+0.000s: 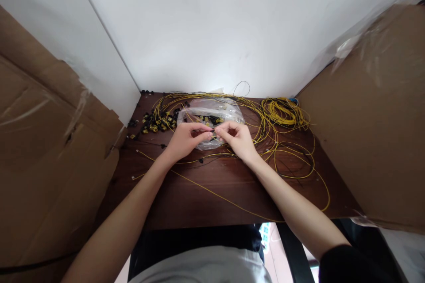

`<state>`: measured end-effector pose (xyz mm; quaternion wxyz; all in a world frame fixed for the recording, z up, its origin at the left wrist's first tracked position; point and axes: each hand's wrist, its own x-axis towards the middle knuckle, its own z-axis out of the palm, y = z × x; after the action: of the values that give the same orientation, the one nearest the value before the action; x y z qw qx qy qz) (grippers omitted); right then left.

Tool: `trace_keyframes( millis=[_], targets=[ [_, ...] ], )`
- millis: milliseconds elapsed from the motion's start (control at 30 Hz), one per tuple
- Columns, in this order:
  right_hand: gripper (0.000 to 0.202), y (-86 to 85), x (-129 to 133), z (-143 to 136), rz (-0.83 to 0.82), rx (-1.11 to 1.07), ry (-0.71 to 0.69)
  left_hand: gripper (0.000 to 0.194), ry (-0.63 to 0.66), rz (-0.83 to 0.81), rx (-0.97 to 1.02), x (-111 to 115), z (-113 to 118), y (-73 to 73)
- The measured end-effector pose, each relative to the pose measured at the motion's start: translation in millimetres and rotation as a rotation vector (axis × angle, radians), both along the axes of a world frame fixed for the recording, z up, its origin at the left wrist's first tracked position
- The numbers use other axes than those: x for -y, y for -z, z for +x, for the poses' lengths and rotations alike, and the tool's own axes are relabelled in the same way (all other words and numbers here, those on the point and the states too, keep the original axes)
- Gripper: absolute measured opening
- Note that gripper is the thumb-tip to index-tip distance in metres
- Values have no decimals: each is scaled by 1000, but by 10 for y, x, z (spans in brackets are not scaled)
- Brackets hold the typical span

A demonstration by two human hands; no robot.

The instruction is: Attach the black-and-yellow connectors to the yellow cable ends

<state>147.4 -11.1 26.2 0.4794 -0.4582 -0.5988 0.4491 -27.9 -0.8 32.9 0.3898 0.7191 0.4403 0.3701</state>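
Note:
My left hand [186,139] and my right hand [237,139] meet near the middle of the table, thumbs and forefingers pinched together. A small dark piece [213,130] shows between the fingertips, too small to name. Under and behind both hands lies a clear plastic bag [212,106] with black and yellow parts in it. Left of the bag is a pile of small black and yellow parts [159,122]. Yellow and black cables [262,117] run behind the hands and down on the right.
A coil of yellow cable [285,112] lies at the back right of the brown table [226,194]. One yellow wire [212,192] crosses the front. Cardboard panels [49,141] stand on both sides, with a white wall [206,31] behind.

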Motion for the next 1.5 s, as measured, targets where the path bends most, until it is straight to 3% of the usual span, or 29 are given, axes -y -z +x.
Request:
trace_keyframes(
  millis=[267,633,867,1100,1500],
  targets=[
    [27,-28,-34,45,-10,-62,128,31,-24,-33,24,0,0,-8],
    [25,30,-11,-2,-27,-22,-63,28,-28,0,15,-2,14,41],
    [26,136,-31,-56,-26,-77,-5,25,-93,146,-84,-29,39,128],
    [27,256,-71,-76,46,-64,19,23,-72,207,-102,-29,61,151],
    [31,261,-107,-88,-8,-223,-26,20,-103,267,-114,-29,105,179]
  ],
)
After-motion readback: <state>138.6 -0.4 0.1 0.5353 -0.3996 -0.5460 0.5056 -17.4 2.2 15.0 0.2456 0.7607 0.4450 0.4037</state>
